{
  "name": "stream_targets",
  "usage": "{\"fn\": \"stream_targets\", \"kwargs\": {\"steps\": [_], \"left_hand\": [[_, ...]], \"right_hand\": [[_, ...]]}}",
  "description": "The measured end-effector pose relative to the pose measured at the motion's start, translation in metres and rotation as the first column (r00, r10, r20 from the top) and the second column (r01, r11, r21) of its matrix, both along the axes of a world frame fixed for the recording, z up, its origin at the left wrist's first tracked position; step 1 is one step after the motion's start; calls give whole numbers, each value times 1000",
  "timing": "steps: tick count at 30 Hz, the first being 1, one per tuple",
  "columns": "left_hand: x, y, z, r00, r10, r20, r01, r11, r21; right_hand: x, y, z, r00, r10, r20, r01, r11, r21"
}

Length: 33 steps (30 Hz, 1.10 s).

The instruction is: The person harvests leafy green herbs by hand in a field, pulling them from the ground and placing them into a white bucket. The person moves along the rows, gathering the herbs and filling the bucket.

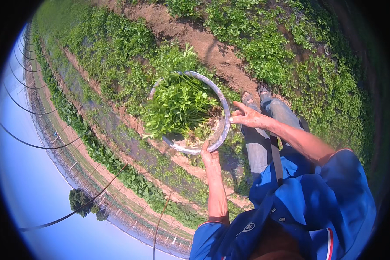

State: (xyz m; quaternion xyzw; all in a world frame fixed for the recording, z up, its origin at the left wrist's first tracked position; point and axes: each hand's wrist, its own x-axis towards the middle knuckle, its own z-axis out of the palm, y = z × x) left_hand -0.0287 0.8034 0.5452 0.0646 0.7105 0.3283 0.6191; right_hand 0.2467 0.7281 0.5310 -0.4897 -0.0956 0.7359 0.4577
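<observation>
A round, clear plastic basin (pixel 221 136) with a pale rim holds a heap of leafy green herb stalks (pixel 182 104), perhaps celery or parsley. Their leaves spill over the far and left sides. Pale root ends gather near the rim closest to me. My left hand (pixel 210 156) grips this near rim, thumb on top. Beside the right part of the rim is my right hand (pixel 249 117), fingers apart and index finger stretched out. Its thumb tip meets the rim's outer edge, and nothing shows between its fingers. The basin's underside is hidden.
Low green plants (pixel 263 48) grow in rows around me, split by a bare soil path (pixel 211 48). My sandalled feet (pixel 248 97) stand at the path. A grey strap (pixel 275 159) hangs before my legs. Thin curved hoops (pixel 74 213) cross the left side.
</observation>
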Motion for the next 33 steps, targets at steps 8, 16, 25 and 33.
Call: {"fn": "stream_targets", "kwargs": {"steps": [8,16,25,33], "left_hand": [[112,221,-164,993,-28,118,26,1000,14],[228,372,-416,913,-387,-132,364,917,-165],[229,396,-591,461,-847,-264,886,424,186],[241,317,-542,714,-695,87,693,719,53]], "right_hand": [[130,-121,-127,853,-312,418,485,769,-417],[180,-234,-267,646,-459,609,763,369,-531],[202,-143,-469,529,35,848,197,967,-163],[88,-164,-528,510,180,841,-90,984,-156]]}}
